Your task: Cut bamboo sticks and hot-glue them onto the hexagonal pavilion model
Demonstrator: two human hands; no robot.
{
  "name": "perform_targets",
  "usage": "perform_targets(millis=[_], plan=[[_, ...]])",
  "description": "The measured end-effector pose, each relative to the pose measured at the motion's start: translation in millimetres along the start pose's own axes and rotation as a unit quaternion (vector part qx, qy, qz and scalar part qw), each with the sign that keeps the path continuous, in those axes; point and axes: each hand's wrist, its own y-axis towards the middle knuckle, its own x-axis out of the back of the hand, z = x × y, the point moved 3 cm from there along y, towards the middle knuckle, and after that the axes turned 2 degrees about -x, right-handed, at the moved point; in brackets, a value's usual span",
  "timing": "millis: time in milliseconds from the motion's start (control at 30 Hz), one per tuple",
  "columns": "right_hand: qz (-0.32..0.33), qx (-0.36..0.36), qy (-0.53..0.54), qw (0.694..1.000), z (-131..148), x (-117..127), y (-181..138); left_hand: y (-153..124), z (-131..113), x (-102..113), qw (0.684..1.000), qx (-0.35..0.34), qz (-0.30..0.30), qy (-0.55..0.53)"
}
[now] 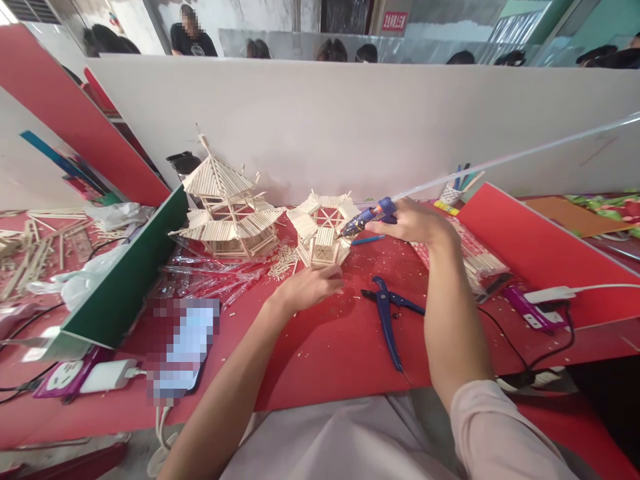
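Note:
A blue hot glue gun [371, 217] is gripped in my right hand [413, 220], with a long clear glue stick [500, 157] running out of its back. Its nozzle points down-left at the small pavilion model [325, 237], made of thin wooden sticks, close to the front roof panel. My left hand [313, 287] is just in front of that model, fingers curled together; what they hold, if anything, is hidden. Left of it stands a taller two-tiered wooden pagoda model [227, 223] with a pointed roof.
Blue-handled cutters [387, 313] lie on the red table [320, 353]. A phone [187, 347] and plastic wrappers [210, 277] are on the left, near cut stick pieces [284, 262]. Packed sticks [480, 260] and a power strip [537, 310] lie right. Green [125, 273] and red [540, 253] dividers flank the space.

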Motion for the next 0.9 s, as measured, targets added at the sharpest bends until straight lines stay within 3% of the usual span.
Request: perform_targets(millis=[900], plan=[[-0.011, -0.018, -0.017, 1.000, 2.2, 1.4, -1.0, 0.5, -0.6, -2.5, 0.999, -0.014, 0.018, -0.034]])
